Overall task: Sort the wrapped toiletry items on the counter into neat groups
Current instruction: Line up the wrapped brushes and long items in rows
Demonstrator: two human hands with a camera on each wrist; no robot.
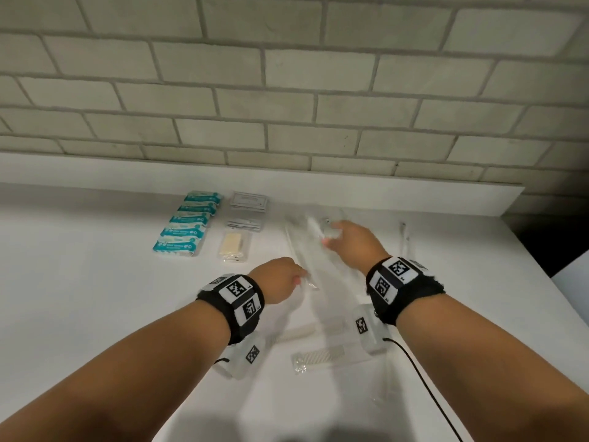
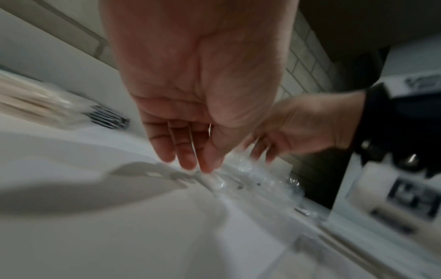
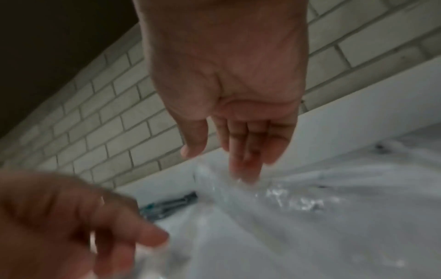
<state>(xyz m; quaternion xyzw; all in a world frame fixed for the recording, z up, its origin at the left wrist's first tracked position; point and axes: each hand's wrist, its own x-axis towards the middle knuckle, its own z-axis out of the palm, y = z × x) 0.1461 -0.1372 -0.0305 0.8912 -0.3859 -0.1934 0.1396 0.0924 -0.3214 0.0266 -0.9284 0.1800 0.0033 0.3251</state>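
Head view: clear-wrapped long packets (image 1: 306, 250) lying mid-counter (image 1: 95, 282), long axis near-to-far, pinched at near end by left hand (image 1: 280, 282), far end under straight fingers of right hand (image 1: 350, 244), teal packets (image 1: 188, 224) grouped far left.

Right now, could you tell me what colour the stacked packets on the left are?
Teal and white packets, clearest in the head view.
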